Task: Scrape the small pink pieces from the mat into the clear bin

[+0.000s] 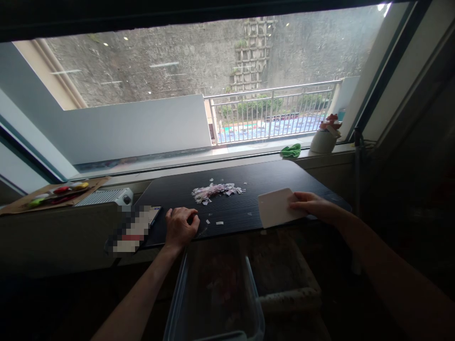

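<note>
My right hand [305,202] grips the right edge of a thin white scraper-like sheet [279,206] with rounded corners, tilted over the dark table [245,175] near its front edge. My left hand [181,226] rests at the table's front edge, fingers curled in loosely, and nothing shows in them. Beyond both hands lies a small heap of torn pale paper bits [215,190]. A few loose scraps [219,223] are scattered to the right of my left hand. Below the edge stands a clear plastic bin [254,284] with some blurred reddish and pale contents.
Left of my left hand lies a phone-like item [137,229], partly pixelated. Farther left are a white ridged device [106,196] and cardboard [21,203] with colourful items. A green cloth [290,150] and a white bottle [323,141] sit on the windowsill.
</note>
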`<action>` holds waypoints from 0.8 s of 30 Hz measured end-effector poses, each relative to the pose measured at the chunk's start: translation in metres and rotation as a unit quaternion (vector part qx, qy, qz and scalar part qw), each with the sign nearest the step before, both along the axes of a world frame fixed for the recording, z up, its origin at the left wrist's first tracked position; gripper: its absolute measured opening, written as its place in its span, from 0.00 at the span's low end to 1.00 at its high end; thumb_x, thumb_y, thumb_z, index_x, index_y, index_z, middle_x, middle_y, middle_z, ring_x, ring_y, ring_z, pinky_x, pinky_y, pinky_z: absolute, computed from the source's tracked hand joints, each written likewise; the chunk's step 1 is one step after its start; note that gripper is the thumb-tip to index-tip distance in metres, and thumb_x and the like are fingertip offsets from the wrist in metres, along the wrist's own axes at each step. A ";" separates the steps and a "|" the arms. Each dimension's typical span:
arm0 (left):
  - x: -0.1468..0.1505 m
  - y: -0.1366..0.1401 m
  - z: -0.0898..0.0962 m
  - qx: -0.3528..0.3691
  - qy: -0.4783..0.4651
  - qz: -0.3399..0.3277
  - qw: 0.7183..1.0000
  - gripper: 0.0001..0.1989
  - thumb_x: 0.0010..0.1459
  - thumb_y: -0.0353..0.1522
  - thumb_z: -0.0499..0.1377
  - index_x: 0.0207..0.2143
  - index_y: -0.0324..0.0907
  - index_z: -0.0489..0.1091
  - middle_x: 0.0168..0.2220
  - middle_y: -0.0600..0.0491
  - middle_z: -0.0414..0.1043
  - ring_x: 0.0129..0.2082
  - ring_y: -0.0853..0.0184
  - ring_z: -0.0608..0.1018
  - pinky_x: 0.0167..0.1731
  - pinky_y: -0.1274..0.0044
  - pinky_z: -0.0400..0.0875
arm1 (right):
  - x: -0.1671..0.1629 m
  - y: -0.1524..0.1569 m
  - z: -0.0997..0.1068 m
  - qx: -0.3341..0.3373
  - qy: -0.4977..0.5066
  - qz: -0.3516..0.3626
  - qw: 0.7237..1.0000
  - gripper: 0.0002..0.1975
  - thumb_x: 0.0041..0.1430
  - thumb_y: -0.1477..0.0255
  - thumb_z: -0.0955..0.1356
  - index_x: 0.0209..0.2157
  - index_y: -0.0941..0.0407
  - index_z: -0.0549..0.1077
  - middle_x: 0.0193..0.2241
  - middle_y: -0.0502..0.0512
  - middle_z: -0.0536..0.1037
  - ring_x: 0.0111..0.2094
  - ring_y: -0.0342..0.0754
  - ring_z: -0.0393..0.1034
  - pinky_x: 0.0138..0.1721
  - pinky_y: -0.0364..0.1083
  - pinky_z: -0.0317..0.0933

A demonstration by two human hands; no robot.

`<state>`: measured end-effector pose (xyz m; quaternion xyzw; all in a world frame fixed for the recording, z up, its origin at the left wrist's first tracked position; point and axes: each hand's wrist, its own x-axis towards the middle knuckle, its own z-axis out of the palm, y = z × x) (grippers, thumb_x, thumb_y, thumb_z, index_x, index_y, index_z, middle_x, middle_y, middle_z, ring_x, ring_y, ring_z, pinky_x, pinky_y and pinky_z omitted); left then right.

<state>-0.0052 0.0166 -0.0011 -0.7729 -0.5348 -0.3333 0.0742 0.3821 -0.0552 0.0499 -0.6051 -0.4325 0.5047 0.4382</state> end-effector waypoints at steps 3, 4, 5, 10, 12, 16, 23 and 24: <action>0.000 0.000 0.000 -0.003 0.000 0.002 1.000 0.10 0.53 0.35 0.52 0.30 0.45 0.74 0.33 0.51 0.78 0.42 0.57 0.75 0.54 0.58 0.55 | -0.002 0.003 -0.002 0.026 -0.016 -0.016 0.999 0.11 0.39 0.75 0.73 0.30 0.57 0.76 0.29 0.52 0.81 0.29 0.47 0.74 0.33 0.43 0.68; 0.000 0.000 0.001 -0.004 0.000 0.002 1.000 0.10 0.53 0.35 0.52 0.30 0.45 0.74 0.33 0.51 0.77 0.42 0.57 0.75 0.54 0.58 0.55 | -0.004 0.005 -0.004 0.048 -0.026 -0.038 0.998 0.11 0.40 0.74 0.72 0.31 0.56 0.75 0.29 0.52 0.81 0.30 0.47 0.74 0.33 0.43 0.68; 0.001 -0.001 0.001 -0.006 0.000 0.003 1.000 0.10 0.53 0.35 0.52 0.30 0.45 0.74 0.33 0.51 0.77 0.42 0.57 0.75 0.54 0.58 0.55 | -0.007 0.007 -0.007 0.074 -0.039 -0.064 0.994 0.11 0.41 0.73 0.72 0.31 0.56 0.74 0.30 0.51 0.80 0.30 0.46 0.74 0.33 0.43 0.67; 0.004 -0.003 0.003 -0.018 -0.011 0.015 1.000 0.09 0.53 0.34 0.53 0.31 0.45 0.73 0.34 0.51 0.77 0.43 0.57 0.74 0.56 0.57 0.54 | -0.035 0.007 -0.031 0.127 -0.165 -0.100 0.973 0.10 0.43 0.67 0.70 0.30 0.55 0.72 0.27 0.51 0.78 0.29 0.48 0.72 0.28 0.43 0.65; 0.005 -0.004 0.004 -0.023 -0.015 0.017 0.999 0.09 0.52 0.33 0.53 0.31 0.45 0.74 0.34 0.50 0.77 0.43 0.57 0.74 0.57 0.57 0.53 | -0.053 0.002 -0.037 0.146 -0.193 -0.095 0.965 0.11 0.44 0.64 0.69 0.30 0.55 0.72 0.25 0.51 0.77 0.28 0.48 0.71 0.28 0.44 0.64; 0.007 -0.006 0.005 -0.033 -0.021 0.017 0.999 0.09 0.52 0.33 0.53 0.31 0.45 0.74 0.33 0.51 0.77 0.42 0.58 0.74 0.57 0.58 0.53 | -0.084 -0.005 -0.037 0.160 -0.150 -0.048 0.974 0.12 0.46 0.63 0.70 0.31 0.55 0.71 0.28 0.52 0.78 0.30 0.49 0.72 0.31 0.46 0.66; 0.010 -0.007 0.004 -0.038 -0.028 0.022 0.999 0.08 0.52 0.32 0.54 0.31 0.45 0.74 0.33 0.51 0.76 0.42 0.59 0.74 0.58 0.59 0.51 | -0.080 0.014 -0.035 0.150 -0.099 -0.038 0.983 0.14 0.45 0.63 0.71 0.34 0.54 0.71 0.32 0.54 0.79 0.33 0.51 0.74 0.35 0.48 0.69; 0.011 -0.007 0.004 -0.040 -0.029 0.022 0.999 0.08 0.52 0.32 0.54 0.31 0.45 0.74 0.33 0.51 0.76 0.42 0.59 0.74 0.58 0.59 0.51 | -0.081 0.018 -0.036 0.149 -0.103 -0.032 0.983 0.14 0.46 0.63 0.71 0.34 0.54 0.71 0.32 0.54 0.79 0.33 0.51 0.74 0.35 0.48 0.69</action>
